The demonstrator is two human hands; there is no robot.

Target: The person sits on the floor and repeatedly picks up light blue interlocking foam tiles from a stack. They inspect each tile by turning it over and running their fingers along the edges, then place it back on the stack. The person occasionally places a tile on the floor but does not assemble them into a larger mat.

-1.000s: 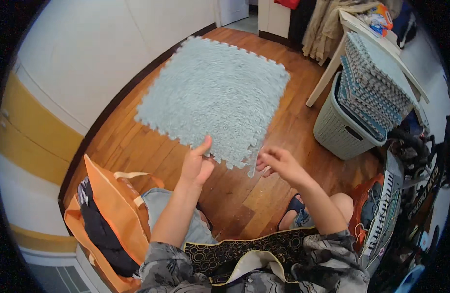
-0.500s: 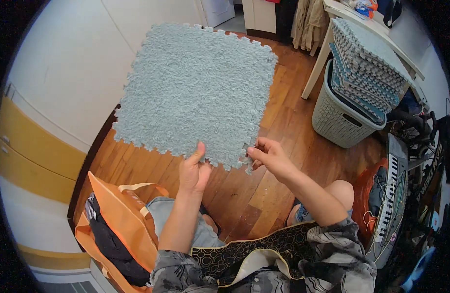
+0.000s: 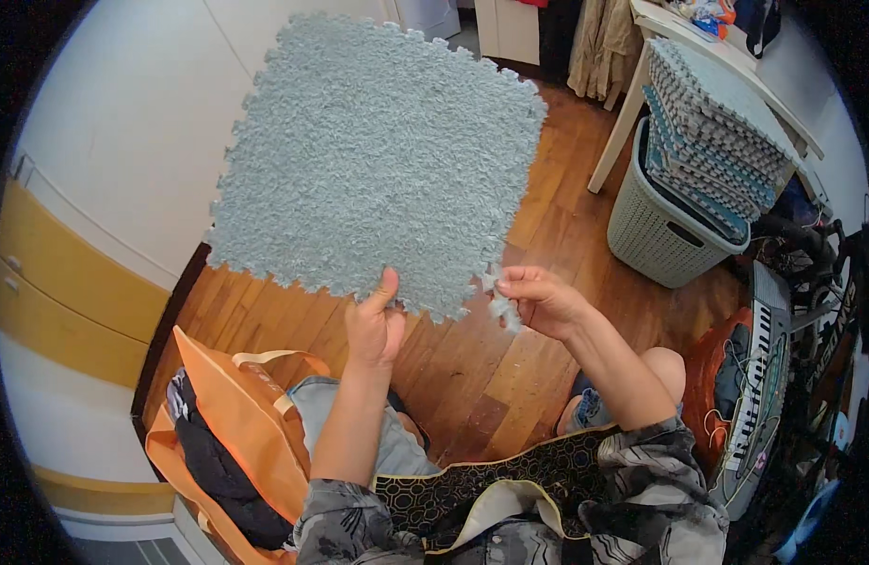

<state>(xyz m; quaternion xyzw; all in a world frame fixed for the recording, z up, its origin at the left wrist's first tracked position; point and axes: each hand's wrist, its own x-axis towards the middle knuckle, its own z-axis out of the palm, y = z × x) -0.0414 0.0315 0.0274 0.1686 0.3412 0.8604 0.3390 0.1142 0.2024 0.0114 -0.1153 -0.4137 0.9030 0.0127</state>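
Observation:
A large light blue-green fluffy foam mat tile (image 3: 378, 160) with jigsaw-toothed edges is held up over the wooden floor. My left hand (image 3: 376, 325) grips its near edge, thumb on the pile and fingers hidden underneath. At the tile's near right corner, my right hand (image 3: 543, 299) pinches a small toothed scrap of the same fluffy material (image 3: 503, 311). A gap shows between most of the scrap and the tile; whether they still touch near the top of the scrap I cannot tell.
To the right, a grey basket (image 3: 665, 250) holds a tall stack of similar tiles (image 3: 712, 132) beside a white table (image 3: 618, 132). An orange bag (image 3: 236, 414) with dark cloth stands at lower left. A keyboard (image 3: 759, 367) leans at right. White and yellow cabinets (image 3: 72, 311) line the left.
My right hand has moved slightly right, drawing the toothed scrap away from the tile's corner. The tile has come up a little closer, with my left hand still on its edge.

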